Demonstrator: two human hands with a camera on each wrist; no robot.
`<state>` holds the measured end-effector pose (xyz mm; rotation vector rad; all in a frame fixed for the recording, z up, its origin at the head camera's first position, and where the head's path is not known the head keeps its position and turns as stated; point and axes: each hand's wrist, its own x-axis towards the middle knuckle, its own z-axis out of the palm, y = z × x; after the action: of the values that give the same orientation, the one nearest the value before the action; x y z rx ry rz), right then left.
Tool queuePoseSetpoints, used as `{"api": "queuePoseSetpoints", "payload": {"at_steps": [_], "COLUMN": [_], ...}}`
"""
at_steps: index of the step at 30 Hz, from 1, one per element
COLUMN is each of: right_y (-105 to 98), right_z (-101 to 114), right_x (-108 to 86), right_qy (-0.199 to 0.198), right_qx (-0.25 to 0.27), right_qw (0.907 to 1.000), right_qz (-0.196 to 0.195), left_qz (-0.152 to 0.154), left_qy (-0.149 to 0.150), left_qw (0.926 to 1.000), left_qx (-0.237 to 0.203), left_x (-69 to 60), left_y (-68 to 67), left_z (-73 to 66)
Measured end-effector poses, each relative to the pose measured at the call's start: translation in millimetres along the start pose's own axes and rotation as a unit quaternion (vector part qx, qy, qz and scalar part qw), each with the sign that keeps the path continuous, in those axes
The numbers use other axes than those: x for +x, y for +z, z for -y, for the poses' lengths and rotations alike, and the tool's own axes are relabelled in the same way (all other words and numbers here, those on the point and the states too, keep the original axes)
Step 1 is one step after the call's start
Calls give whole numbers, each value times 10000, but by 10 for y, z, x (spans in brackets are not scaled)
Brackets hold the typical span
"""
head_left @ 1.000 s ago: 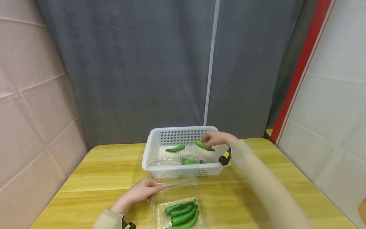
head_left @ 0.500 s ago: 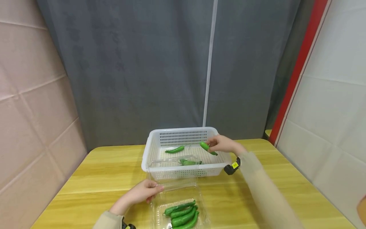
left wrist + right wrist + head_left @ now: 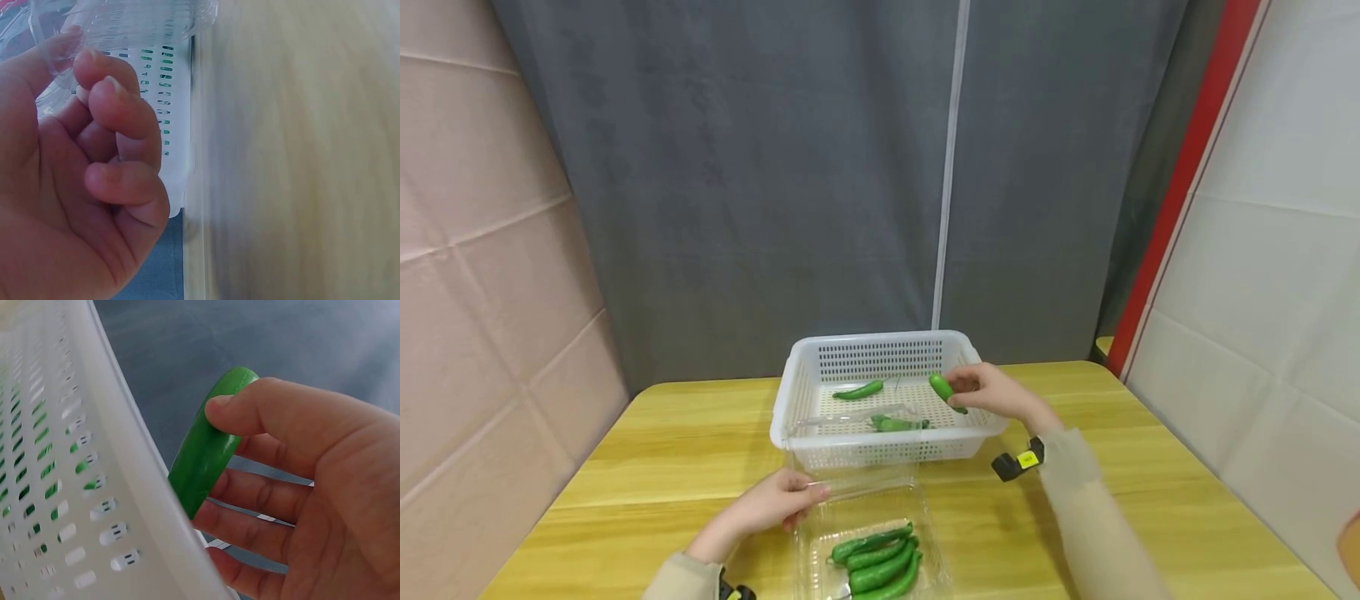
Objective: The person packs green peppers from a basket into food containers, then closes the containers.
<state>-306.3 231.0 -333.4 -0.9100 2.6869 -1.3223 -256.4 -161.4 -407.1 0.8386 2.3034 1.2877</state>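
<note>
My right hand [image 3: 996,392] pinches a green chili pepper [image 3: 209,447] between thumb and fingers, over the right side of a white perforated basket [image 3: 887,337]. In the right wrist view the basket's wall [image 3: 134,481] hides the pepper's lower end. My left hand [image 3: 775,504] pinches the edge of a clear plastic clamshell box [image 3: 928,550] where its raised lid starts; in the left wrist view the other fingers [image 3: 128,125] curl loosely. Several green chili peppers [image 3: 880,562] lie side by side in the box. The lid [image 3: 857,429] leans over the basket's near rim.
Inside the basket lie another green chili pepper [image 3: 859,390] at the left and more green pepper [image 3: 898,424] seen through the lid. Everything stands on a yellow wooden table [image 3: 662,467]. A grey curtain [image 3: 760,208] hangs behind it.
My right hand has drawn back slightly to the right and toward me with the pepper, which now stands more steeply. The left hand and box stay put.
</note>
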Motion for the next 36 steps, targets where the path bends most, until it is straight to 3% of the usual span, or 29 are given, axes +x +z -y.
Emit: {"api": "queuePoseSetpoints", "payload": {"at_steps": [10, 20, 36], "right_y": [52, 47, 97], "right_z": [26, 193, 599], "right_x": [-102, -140, -275], "right_qy": [6, 62, -645], "right_qx": [260, 218, -374], "right_qw": [9994, 9992, 9960], "right_qz": [-211, -326, -487], "left_qz": [-6, -21, 29], "left_qy": [-27, 67, 167], "left_qw": [10000, 10000, 9998], "left_qx": [-26, -40, 78], "left_x": [1, 8, 6], "left_y": [12, -2, 15], "left_z": [-9, 23, 31]}}
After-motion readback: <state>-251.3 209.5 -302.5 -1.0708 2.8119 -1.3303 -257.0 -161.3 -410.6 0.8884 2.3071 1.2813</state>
